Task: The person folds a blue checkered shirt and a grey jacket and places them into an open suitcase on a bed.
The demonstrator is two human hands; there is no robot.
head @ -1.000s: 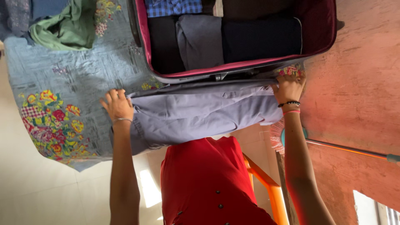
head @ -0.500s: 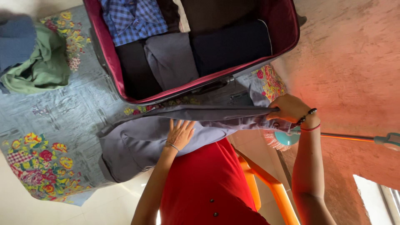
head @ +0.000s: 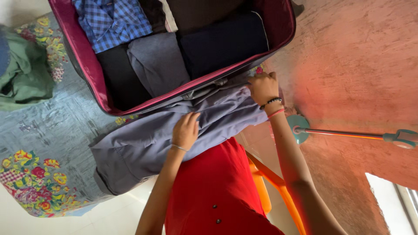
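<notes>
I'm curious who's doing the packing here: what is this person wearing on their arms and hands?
Both forearms are bare, no sleeves showing. The left hand has a thin silver bangle at the wrist. The right hand wears a black beaded bracelet and a red thread band.
</notes>
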